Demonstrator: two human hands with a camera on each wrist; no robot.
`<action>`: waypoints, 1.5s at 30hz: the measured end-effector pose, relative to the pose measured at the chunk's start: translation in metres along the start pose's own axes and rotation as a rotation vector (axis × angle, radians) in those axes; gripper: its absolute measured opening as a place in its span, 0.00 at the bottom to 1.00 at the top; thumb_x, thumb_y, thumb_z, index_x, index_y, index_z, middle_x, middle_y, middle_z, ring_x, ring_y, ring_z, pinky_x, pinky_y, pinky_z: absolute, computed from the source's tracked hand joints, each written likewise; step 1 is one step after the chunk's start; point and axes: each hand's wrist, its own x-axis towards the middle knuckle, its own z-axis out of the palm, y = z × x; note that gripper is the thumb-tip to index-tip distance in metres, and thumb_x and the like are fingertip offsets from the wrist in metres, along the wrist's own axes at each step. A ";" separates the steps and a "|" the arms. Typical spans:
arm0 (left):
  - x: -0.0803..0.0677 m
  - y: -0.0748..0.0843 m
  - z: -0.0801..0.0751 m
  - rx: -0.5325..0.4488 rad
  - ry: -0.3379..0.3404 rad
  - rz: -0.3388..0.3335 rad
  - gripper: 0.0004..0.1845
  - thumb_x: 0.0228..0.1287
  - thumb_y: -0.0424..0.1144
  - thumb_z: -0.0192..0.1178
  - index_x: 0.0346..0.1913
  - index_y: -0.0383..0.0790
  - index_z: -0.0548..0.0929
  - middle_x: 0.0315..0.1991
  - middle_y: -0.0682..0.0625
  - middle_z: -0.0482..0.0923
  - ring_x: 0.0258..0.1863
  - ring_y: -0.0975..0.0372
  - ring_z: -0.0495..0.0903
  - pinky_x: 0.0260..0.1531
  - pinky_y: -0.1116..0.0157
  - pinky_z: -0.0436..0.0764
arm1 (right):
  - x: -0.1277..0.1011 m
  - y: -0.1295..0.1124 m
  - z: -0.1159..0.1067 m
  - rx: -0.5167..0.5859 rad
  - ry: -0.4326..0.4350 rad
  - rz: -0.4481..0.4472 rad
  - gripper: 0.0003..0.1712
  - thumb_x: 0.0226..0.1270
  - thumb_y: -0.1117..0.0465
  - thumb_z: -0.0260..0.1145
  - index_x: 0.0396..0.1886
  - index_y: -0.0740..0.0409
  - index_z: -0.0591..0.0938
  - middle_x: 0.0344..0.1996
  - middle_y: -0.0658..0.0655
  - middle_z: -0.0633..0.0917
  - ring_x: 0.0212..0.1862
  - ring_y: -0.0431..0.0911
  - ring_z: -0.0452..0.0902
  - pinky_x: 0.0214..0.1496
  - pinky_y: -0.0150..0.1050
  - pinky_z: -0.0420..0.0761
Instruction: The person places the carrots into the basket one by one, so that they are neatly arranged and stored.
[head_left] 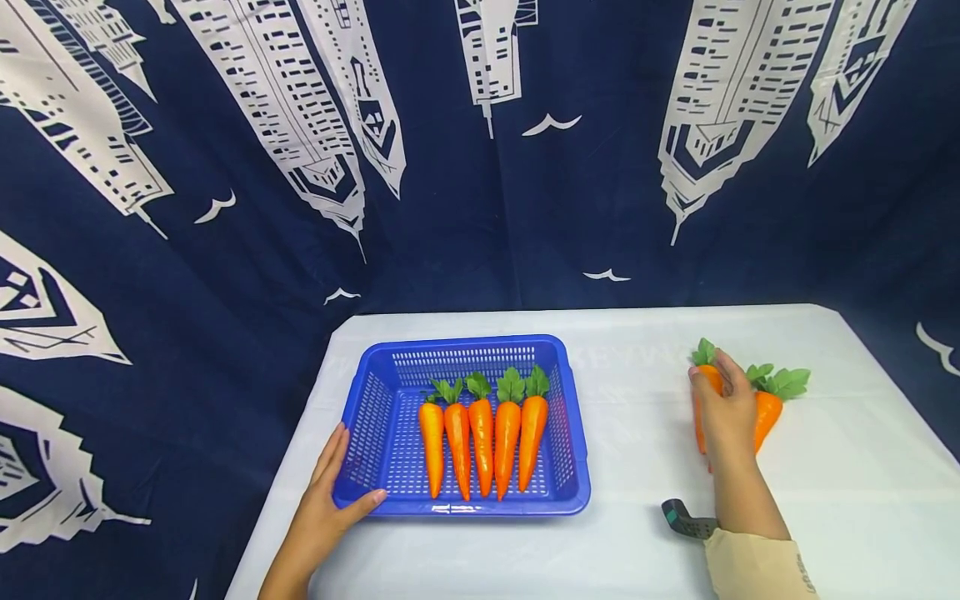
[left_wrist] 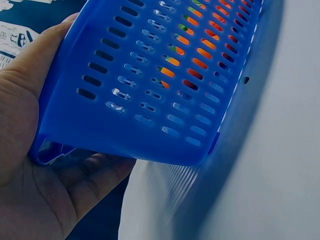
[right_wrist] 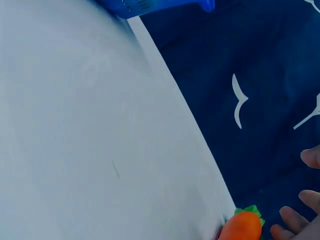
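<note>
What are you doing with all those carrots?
A person's left hand holds the near left corner of a blue basket with five toy carrots lined up inside. The right hand rests on one of two more carrots lying on the white table to the right, its fingers over the leafy end.

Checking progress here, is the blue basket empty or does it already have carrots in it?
Not empty: the blue basket holds five carrots lying side by side, leafy tops toward the far wall.
</note>
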 end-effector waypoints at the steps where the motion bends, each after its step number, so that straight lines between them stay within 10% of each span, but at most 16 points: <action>1: 0.000 0.000 0.000 0.000 0.002 0.001 0.57 0.54 0.47 0.77 0.82 0.48 0.51 0.84 0.52 0.41 0.82 0.43 0.42 0.74 0.31 0.48 | 0.000 0.000 -0.001 -0.003 -0.002 -0.002 0.40 0.76 0.41 0.57 0.82 0.36 0.54 0.82 0.48 0.54 0.83 0.48 0.45 0.85 0.49 0.47; 36: 0.003 0.002 0.002 0.010 0.002 -0.004 0.58 0.54 0.46 0.77 0.82 0.48 0.51 0.84 0.52 0.41 0.82 0.42 0.42 0.73 0.30 0.49 | 0.016 0.017 0.034 -0.314 -0.285 -0.142 0.38 0.75 0.58 0.59 0.81 0.50 0.58 0.75 0.70 0.65 0.74 0.66 0.63 0.74 0.62 0.67; 45: 0.001 0.002 0.000 0.021 -0.008 -0.030 0.58 0.54 0.49 0.77 0.82 0.51 0.50 0.84 0.53 0.40 0.82 0.43 0.42 0.74 0.31 0.48 | 0.016 0.014 0.035 -0.253 -0.262 -0.127 0.38 0.76 0.56 0.57 0.82 0.45 0.56 0.74 0.70 0.66 0.73 0.65 0.65 0.73 0.61 0.70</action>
